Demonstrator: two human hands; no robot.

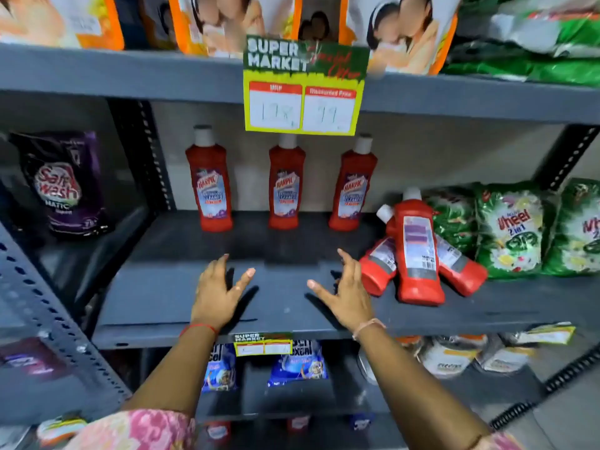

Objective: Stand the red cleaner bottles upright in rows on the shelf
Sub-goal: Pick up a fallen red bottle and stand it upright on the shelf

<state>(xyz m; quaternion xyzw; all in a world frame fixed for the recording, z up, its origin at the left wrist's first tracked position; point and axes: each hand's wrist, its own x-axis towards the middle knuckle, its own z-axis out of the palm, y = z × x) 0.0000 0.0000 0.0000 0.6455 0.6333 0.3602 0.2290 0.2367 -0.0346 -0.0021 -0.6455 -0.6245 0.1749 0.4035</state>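
Three red cleaner bottles stand upright in a row at the back of the grey shelf (181, 306): a left one (209, 186), a middle one (285, 186) and a right one (352, 190). To the right, three more red bottles lie in a heap: one on top (418, 254), one under it on the left (378, 264), one on the right (461, 267). My left hand (217, 290) hovers over the shelf's front, fingers spread, holding nothing. My right hand (347, 293) is also spread and empty, just left of the heap.
Green detergent bags (509, 228) stand right of the heap. A dark purple pouch (61, 183) leans in the left bay. A yellow price sign (303, 89) hangs from the shelf above, over the bottle caps. Blue packets (297, 363) fill the shelf below.
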